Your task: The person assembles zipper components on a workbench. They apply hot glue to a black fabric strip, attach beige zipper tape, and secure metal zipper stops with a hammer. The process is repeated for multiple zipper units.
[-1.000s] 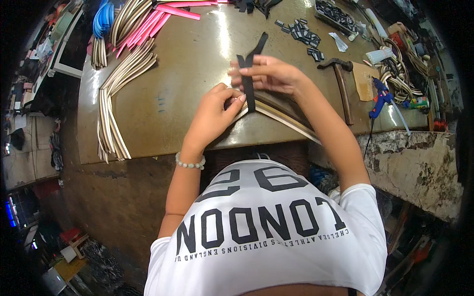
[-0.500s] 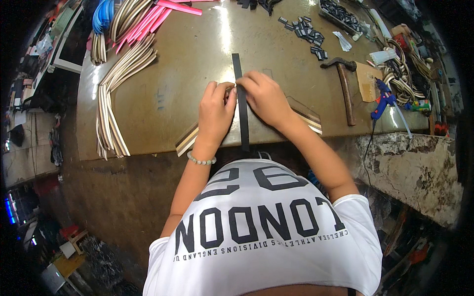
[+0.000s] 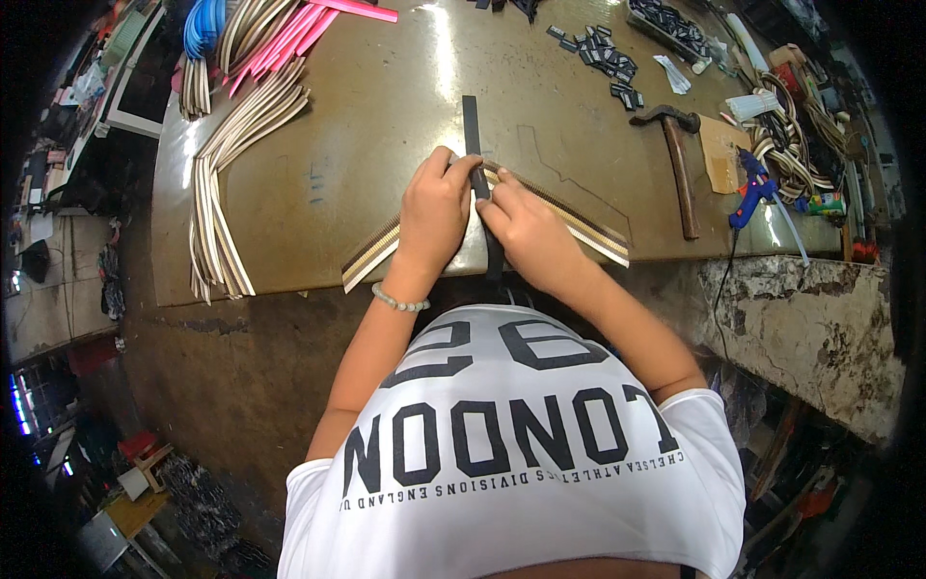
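Note:
A striped strap (image 3: 579,228) in brown, tan and white slopes out to both sides from under my hands at the table's near middle. Across its middle runs a narrow black strip (image 3: 471,125), its lower end hanging toward the table's front edge. My left hand (image 3: 435,205) is closed, thumb and fingers pinching the black strip where it crosses the striped strap. Just beside it, my right hand (image 3: 526,224) grips the strip a little lower, its fingertips also near the striped strap. The fingers partly hide the crossing.
Bundles of striped straps (image 3: 217,203) lie at left, below pink strips (image 3: 289,43) and a blue bundle (image 3: 204,27). To the right are a hammer (image 3: 678,174), a blue glue gun (image 3: 750,191) with a cord, small black pieces (image 3: 606,60) and a filled tray (image 3: 670,29).
My right hand has come down and nearer to me along the black strip, uncovering more of the striped strap. The strip's lower part now bends slightly right. My left hand has shifted slightly right.

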Motion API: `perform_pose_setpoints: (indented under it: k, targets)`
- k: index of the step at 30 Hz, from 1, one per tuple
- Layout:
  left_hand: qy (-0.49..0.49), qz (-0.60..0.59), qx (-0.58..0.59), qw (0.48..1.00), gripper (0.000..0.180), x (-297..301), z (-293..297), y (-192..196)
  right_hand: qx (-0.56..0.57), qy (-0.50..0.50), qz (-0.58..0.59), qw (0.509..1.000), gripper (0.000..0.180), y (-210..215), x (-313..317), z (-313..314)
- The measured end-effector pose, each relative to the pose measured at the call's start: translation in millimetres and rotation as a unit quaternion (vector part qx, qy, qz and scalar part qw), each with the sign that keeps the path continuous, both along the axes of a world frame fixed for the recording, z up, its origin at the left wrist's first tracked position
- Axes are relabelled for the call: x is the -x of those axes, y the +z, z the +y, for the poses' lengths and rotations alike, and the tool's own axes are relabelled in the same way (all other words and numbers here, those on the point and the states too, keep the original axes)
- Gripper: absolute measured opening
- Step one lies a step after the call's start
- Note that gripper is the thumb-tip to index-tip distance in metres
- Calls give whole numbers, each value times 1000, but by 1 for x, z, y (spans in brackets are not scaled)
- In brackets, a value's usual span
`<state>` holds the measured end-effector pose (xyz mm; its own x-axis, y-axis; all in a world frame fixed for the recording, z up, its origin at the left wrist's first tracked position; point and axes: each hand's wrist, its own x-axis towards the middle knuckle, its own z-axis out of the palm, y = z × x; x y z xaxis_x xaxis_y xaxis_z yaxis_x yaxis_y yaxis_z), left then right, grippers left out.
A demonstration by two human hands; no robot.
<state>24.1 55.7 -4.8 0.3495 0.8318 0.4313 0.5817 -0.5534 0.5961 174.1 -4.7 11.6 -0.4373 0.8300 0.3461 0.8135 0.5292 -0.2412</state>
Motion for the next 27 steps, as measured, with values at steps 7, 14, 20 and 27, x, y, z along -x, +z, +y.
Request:
perform_pose_setpoints:
  k: [7,14,20,27]
  targets:
    - [-7,-4,16,1000,22,1,0,-2,169,85,123,974,30,17,-6,-47]
    - [21,-122,8,992,15,0,3,9,-159,-646,287,689,54,0,-219,-69]
    - [53,-72,66,994,15,29,-11,23,-153,-538,212,801,57,-15,-314,-43]
    - [52,-29,58,996,17,25,-22,3,215,-237,390,864,46,67,-119,8]
